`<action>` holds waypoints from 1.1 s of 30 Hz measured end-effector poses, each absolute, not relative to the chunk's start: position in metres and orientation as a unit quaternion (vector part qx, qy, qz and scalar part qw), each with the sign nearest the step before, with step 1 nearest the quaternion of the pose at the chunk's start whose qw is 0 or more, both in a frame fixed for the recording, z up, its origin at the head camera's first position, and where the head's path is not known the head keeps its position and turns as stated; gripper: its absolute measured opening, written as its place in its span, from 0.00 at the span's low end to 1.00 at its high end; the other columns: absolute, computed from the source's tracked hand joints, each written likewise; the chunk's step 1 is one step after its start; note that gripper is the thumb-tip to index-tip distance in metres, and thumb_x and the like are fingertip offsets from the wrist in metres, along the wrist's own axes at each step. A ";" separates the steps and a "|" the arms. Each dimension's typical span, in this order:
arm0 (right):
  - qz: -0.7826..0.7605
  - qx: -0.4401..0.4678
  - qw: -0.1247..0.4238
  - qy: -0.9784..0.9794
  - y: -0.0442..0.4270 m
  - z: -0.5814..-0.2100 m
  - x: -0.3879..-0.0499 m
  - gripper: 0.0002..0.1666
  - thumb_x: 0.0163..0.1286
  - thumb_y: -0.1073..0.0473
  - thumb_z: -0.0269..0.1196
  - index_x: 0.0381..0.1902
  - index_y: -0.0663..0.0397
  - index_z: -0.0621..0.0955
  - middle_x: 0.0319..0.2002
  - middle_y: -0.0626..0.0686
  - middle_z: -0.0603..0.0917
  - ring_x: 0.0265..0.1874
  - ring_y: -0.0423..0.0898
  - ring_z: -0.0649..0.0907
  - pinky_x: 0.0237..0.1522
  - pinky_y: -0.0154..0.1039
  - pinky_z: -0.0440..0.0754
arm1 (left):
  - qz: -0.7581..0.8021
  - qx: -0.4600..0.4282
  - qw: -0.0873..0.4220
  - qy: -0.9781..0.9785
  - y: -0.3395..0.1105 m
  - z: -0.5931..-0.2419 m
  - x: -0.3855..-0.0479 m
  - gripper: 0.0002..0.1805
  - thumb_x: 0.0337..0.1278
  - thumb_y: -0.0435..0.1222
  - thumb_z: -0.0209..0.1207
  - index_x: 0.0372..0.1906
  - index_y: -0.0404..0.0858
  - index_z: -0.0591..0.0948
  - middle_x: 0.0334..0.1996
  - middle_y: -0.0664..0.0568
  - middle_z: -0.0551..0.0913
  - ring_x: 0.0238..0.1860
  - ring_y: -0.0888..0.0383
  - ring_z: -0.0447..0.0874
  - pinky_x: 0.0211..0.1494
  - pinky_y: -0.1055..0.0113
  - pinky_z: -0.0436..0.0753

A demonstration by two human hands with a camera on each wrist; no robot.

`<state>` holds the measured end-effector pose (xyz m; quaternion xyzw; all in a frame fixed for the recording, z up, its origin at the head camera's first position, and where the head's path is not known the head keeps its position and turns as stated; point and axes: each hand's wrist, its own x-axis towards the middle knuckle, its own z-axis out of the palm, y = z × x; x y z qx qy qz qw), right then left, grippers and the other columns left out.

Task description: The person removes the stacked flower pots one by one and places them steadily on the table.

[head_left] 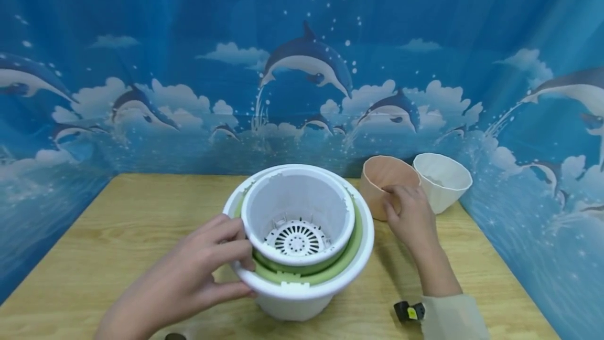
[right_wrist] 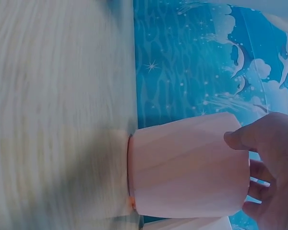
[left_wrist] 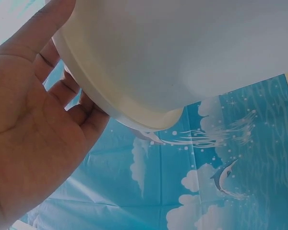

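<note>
My left hand (head_left: 203, 258) grips the rim of a large white flowerpot (head_left: 294, 306) at the middle of the table. Nested inside it are a green pot (head_left: 325, 277) and a smaller white pot (head_left: 302, 188) with a slotted bottom. The left wrist view shows the thumb against the outside of the white flowerpot (left_wrist: 192, 52) and fingers at its rim. To the right, my right hand (head_left: 412, 219) pinches the near rim of an orange flowerpot (head_left: 371, 195). In the right wrist view the orange flowerpot (right_wrist: 192, 167) has its base at the table, thumb outside.
A white faceted pot (head_left: 445, 195) stands close beside the orange one at the back right. A small black object with a yellow label (head_left: 409, 311) lies by the right sleeve. Dolphin-printed blue curtain (head_left: 189, 67) borders the wooden table (head_left: 155, 214) behind and at both sides.
</note>
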<state>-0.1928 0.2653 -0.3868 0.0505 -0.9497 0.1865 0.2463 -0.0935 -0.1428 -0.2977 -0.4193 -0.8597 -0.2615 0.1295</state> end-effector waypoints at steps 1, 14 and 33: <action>0.187 0.050 0.242 -0.951 0.265 -0.386 -0.192 0.17 0.66 0.61 0.67 0.53 0.57 0.81 0.51 0.60 0.83 0.56 0.59 0.75 0.58 0.62 0.74 | -0.262 -0.420 0.128 -0.860 -0.143 -0.298 -0.094 0.13 0.51 0.58 0.67 0.33 0.63 0.75 0.46 0.74 0.74 0.46 0.70 0.69 0.42 0.69 0.79; 0.270 0.166 0.347 -0.883 0.241 -0.354 -0.178 0.11 0.65 0.62 0.69 0.45 0.54 0.85 0.47 0.54 0.85 0.55 0.56 0.79 0.60 0.59 0.71 | -0.260 -0.415 0.125 -0.863 -0.143 -0.296 -0.094 0.13 0.51 0.59 0.67 0.33 0.64 0.75 0.45 0.74 0.73 0.46 0.71 0.69 0.43 0.69 0.80; 0.376 0.404 0.346 -0.758 0.186 -0.308 -0.125 0.18 0.67 0.45 0.67 0.44 0.52 0.86 0.45 0.53 0.86 0.50 0.49 0.81 0.60 0.36 0.73 | -0.261 -0.421 0.128 -0.859 -0.142 -0.296 -0.093 0.13 0.51 0.58 0.68 0.35 0.63 0.76 0.45 0.74 0.73 0.46 0.70 0.69 0.43 0.69 0.80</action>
